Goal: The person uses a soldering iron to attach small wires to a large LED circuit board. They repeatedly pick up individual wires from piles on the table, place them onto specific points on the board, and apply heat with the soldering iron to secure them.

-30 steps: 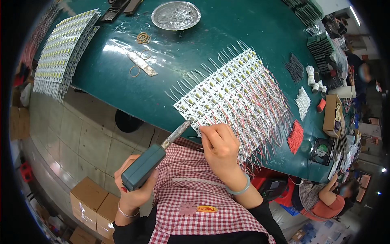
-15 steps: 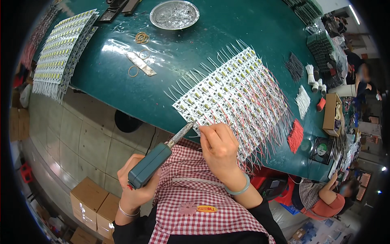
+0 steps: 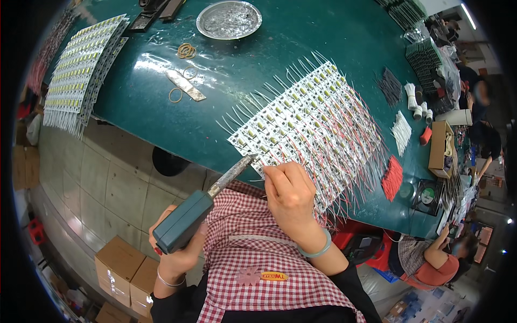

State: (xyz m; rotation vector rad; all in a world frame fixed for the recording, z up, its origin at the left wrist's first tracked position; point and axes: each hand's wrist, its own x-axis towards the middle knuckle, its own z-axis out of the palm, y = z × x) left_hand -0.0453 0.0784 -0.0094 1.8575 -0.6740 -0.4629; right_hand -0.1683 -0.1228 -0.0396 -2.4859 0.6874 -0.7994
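Note:
My left hand (image 3: pixel 182 259) is closed around the dark green handle of a soldering iron (image 3: pixel 184 222). Its metal tip points up and right, at the near left corner of a white panel of circuit boards (image 3: pixel 280 110). Rows of yellowish parts cover the panel, with white wires sticking out along its far left edge and red and white wires over its right half. Close to the iron's tip, my right hand (image 3: pixel 293 195) pinches thumb and forefinger together at the panel's near edge. A thin pale wire shows by those fingertips; its end is hidden.
On the green table (image 3: pixel 145 105) are a metal dish (image 3: pixel 229 20), rubber bands (image 3: pixel 186 51), and bundles of black wires (image 3: pixel 389 87), white wires (image 3: pixel 401 131) and red wires (image 3: pixel 392 178). More panels (image 3: pixel 81 67) overhang the left edge. A co-worker (image 3: pixel 439 264) sits at right.
The soldering iron and my left hand have shifted slightly down and left, the tip staying by the panel's corner. My right hand has hardly moved.

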